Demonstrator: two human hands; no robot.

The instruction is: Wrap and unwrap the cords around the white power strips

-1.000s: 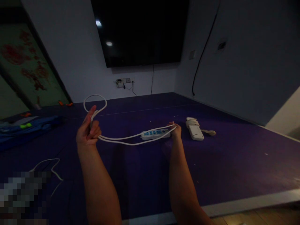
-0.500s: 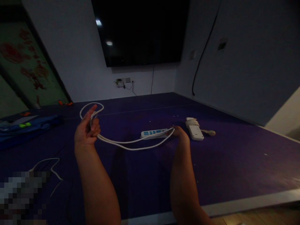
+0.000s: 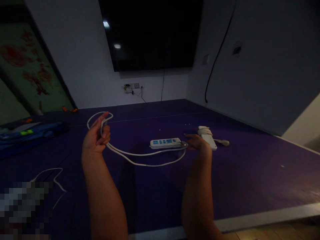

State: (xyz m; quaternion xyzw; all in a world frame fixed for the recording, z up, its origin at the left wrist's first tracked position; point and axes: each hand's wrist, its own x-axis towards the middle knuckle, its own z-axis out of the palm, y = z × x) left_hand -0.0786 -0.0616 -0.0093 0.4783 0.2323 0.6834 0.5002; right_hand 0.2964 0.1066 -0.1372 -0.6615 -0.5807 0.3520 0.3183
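My left hand (image 3: 97,136) is closed around a white power cord (image 3: 150,165), its index finger pointing up and a loop of cord standing above the fingers. Two strands sag from this hand across to the right end of a white power strip (image 3: 163,143) with blue sockets, which lies on the purple surface. Just right of that end is my right hand (image 3: 197,142), its fingers apart and stretched toward the bend in the cord. Whether its fingertips touch the cord is hard to see in the dim light.
A second white power strip (image 3: 208,140), wrapped in its own cord, lies behind my right hand, its plug (image 3: 223,142) to the right. Blue cloth (image 3: 37,131) lies at far left. A thin white cable (image 3: 53,169) runs near a blurred patch. A television (image 3: 155,36) hangs ahead.
My right hand has moved slightly right, away from the strip's end, and its fingers have come off the cord. The strands sag lower; my left hand has shifted slightly right and down.
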